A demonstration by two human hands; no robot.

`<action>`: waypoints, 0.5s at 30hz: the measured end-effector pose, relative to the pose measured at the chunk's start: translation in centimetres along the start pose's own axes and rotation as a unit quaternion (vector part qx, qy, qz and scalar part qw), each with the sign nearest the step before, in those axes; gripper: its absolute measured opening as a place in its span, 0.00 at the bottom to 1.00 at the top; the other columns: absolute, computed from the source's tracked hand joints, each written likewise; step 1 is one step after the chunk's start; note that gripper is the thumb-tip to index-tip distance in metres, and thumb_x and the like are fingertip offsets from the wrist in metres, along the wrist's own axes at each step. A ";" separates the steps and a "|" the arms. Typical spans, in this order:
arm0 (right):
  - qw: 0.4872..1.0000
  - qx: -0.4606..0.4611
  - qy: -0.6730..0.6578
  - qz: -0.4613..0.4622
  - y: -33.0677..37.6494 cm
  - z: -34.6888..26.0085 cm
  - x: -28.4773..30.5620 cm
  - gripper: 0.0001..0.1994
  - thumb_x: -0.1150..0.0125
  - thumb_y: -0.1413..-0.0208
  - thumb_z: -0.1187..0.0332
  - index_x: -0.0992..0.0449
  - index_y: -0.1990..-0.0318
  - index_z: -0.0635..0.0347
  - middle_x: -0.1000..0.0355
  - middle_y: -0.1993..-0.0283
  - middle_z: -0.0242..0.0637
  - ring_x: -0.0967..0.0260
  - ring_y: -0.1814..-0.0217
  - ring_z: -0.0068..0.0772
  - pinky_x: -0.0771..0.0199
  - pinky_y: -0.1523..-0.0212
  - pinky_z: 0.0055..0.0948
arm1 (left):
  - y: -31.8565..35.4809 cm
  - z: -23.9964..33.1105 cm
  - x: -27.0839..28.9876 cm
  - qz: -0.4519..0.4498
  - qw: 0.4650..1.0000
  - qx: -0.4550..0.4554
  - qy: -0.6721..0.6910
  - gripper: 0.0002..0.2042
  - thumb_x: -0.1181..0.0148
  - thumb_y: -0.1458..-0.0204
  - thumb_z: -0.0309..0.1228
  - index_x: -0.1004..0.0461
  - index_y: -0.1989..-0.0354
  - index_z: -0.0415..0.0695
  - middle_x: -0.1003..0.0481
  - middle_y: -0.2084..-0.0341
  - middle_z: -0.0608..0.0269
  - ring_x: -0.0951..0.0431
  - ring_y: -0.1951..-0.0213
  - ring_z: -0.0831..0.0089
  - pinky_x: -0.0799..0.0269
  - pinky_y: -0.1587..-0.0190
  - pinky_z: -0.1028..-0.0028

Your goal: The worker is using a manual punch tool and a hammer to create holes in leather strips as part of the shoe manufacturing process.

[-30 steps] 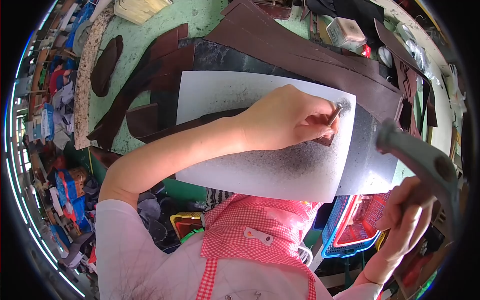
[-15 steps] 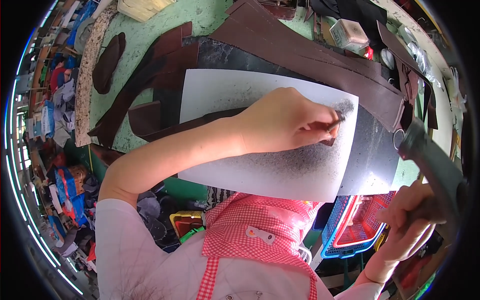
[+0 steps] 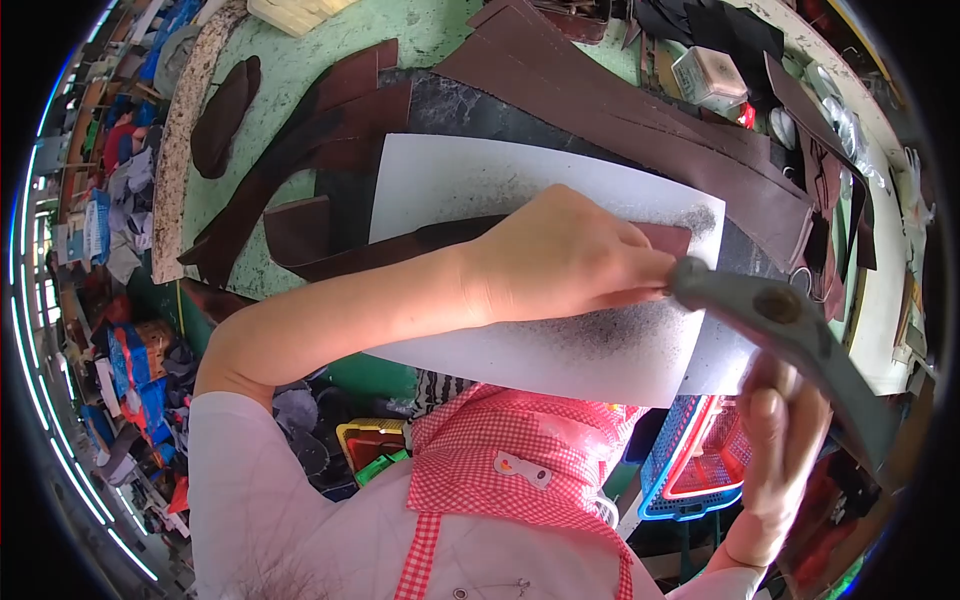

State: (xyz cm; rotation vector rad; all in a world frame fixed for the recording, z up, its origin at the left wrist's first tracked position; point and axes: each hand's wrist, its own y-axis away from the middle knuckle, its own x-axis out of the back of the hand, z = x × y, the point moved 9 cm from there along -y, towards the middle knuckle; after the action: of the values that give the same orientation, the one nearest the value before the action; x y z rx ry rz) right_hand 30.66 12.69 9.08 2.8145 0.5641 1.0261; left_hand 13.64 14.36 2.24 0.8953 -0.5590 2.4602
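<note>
My right hand (image 3: 785,430) is closed round a hammer, whose grey metal head (image 3: 815,340) is tilted toward the fingers of my left hand. My left hand (image 3: 570,255) lies across a long dark brown leather strip (image 3: 665,238), fingers pinched together. A thin dark tool shows in that pinch half a second ago; now the hammer's round face hides the fingertips and the tool. Under the strip is a white sheet (image 3: 450,160) with dark specks, densest near my left hand. The hammer handle is mostly hidden behind its head.
A dark slab (image 3: 450,105) supports the sheet on the green table (image 3: 415,40). Large brown leather pieces (image 3: 600,90) lie behind it. A square whitish container (image 3: 710,80) stands at the back right. Blue and red plastic baskets (image 3: 655,470) sit below the table's near edge.
My right hand has swung the hammer leftward, bringing its face to the left hand's fingertips. The left hand has shifted slightly left and down, exposing more of the strip's end.
</note>
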 end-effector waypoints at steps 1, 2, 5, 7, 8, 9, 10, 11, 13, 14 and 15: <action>0.999 0.026 -0.033 0.013 -0.1 -0.1 -0.2 0.18 0.48 0.41 0.56 0.32 0.62 0.66 0.36 0.73 0.34 0.43 0.77 0.20 0.46 0.73 0.21 | 0.1 0.6 0.0 0.001 0.999 -0.033 -0.025 0.05 0.41 0.46 0.27 0.24 0.62 0.40 0.20 0.67 0.62 0.17 0.65 0.71 0.23 0.61 0.77; 0.994 0.049 -0.066 0.070 -0.3 0.1 0.5 0.25 0.52 0.38 0.44 0.36 0.68 0.63 0.44 0.82 0.27 0.53 0.86 0.14 0.56 0.84 0.16 | 0.1 0.2 0.2 0.016 0.999 -0.021 -0.028 0.05 0.41 0.46 0.27 0.24 0.62 0.40 0.20 0.67 0.62 0.17 0.65 0.71 0.23 0.61 0.77; 0.992 0.025 -0.125 0.008 -1.1 3.0 2.7 0.27 0.51 0.39 0.43 0.36 0.66 0.65 0.45 0.82 0.29 0.52 0.86 0.14 0.54 0.85 0.15 | 0.0 -2.9 0.1 0.032 0.963 0.118 0.242 0.07 0.38 0.48 0.31 0.23 0.62 0.45 0.20 0.69 0.65 0.19 0.70 0.64 0.23 0.66 0.72; 0.900 0.069 -0.194 -0.385 -1.6 1.2 -1.5 0.09 0.45 0.56 0.68 0.33 0.77 0.64 0.36 0.81 0.37 0.43 0.85 0.28 0.46 0.84 0.27 | 0.0 -2.3 0.3 0.031 0.977 0.077 0.198 0.07 0.37 0.48 0.33 0.23 0.63 0.47 0.20 0.70 0.65 0.20 0.71 0.63 0.24 0.67 0.70; 0.850 0.081 -0.209 -0.477 0.2 0.3 -3.0 0.05 0.43 0.60 0.74 0.32 0.79 0.64 0.34 0.80 0.39 0.40 0.85 0.31 0.44 0.84 0.30 | 0.1 -2.3 0.3 0.032 0.977 0.076 0.198 0.07 0.37 0.48 0.33 0.23 0.63 0.47 0.20 0.70 0.65 0.20 0.71 0.63 0.24 0.67 0.70; 0.791 0.088 -0.218 -0.565 1.9 -0.6 -4.2 0.05 0.42 0.64 0.80 0.32 0.82 0.64 0.32 0.80 0.41 0.38 0.85 0.35 0.42 0.83 0.33 | 0.2 -1.4 0.5 0.034 0.995 0.034 0.088 0.07 0.37 0.48 0.32 0.23 0.63 0.46 0.20 0.70 0.64 0.19 0.70 0.66 0.24 0.66 0.72; 0.963 0.146 -0.013 -0.228 -0.6 -1.3 -3.1 0.02 0.44 0.54 0.76 0.29 0.73 0.66 0.32 0.76 0.40 0.38 0.80 0.30 0.40 0.78 0.29 | 0.4 -0.3 0.6 0.037 0.999 -0.015 -0.027 0.06 0.38 0.47 0.31 0.23 0.63 0.45 0.20 0.70 0.63 0.18 0.68 0.68 0.23 0.65 0.73; 0.986 0.089 -0.046 -0.133 -1.0 -0.6 -1.9 0.09 0.48 0.46 0.72 0.31 0.60 0.67 0.33 0.73 0.38 0.39 0.76 0.26 0.40 0.73 0.26 | 0.6 -0.4 0.7 0.038 0.999 -0.005 -0.024 0.06 0.38 0.47 0.31 0.23 0.63 0.45 0.20 0.70 0.63 0.18 0.68 0.68 0.23 0.65 0.73; 0.991 0.010 -0.136 -0.010 0.1 1.5 -0.4 0.17 0.52 0.37 0.61 0.36 0.50 0.67 0.37 0.73 0.33 0.44 0.76 0.21 0.43 0.72 0.21 | 0.7 -0.8 0.5 0.015 1.000 0.017 -0.016 0.05 0.38 0.47 0.30 0.23 0.63 0.44 0.20 0.70 0.62 0.17 0.66 0.71 0.23 0.63 0.75; 0.986 0.019 -0.161 0.044 1.0 2.2 0.7 0.20 0.52 0.36 0.54 0.38 0.53 0.67 0.40 0.76 0.32 0.47 0.78 0.19 0.47 0.76 0.19 | 0.6 -2.3 0.7 0.032 0.988 0.086 0.126 0.06 0.38 0.47 0.31 0.23 0.63 0.45 0.20 0.71 0.62 0.17 0.67 0.70 0.23 0.64 0.74; 0.977 0.005 -0.190 0.097 1.7 3.2 1.8 0.21 0.54 0.36 0.52 0.38 0.60 0.66 0.43 0.79 0.31 0.51 0.81 0.18 0.51 0.79 0.17 | 0.7 -2.5 0.8 0.030 0.987 0.091 0.129 0.06 0.38 0.47 0.31 0.23 0.63 0.45 0.20 0.71 0.62 0.17 0.67 0.70 0.23 0.64 0.74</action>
State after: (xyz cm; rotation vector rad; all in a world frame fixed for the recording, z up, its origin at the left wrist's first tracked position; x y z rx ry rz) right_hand 34.51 11.89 8.12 3.0057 0.2558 0.4800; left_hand 11.52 15.33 0.88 0.6168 -0.2775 2.6602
